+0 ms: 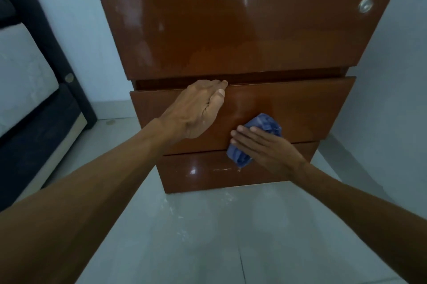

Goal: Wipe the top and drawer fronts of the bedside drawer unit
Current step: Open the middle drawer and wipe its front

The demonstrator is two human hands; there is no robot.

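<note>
Hands differ: the left hand (pixel 196 110) grips the top edge of the middle drawer (pixel 300 110), the right hand (pixel 268 149) presses the cloth (pixel 265 123) flat-fingered; a slackened grip may let the drawer slide.

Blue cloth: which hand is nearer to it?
Right. The right hand presses on the blue cloth; the left hand holds the middle drawer's top edge, apart from it.

Pale blue walls (pixel 69 29) are standing at the far side. A glossy pale floor (pixel 208 237) is catching dim light nearby. At the left, a dark bed frame (pixel 49 36) is holding a white mattress (pixel 20 71).
</note>
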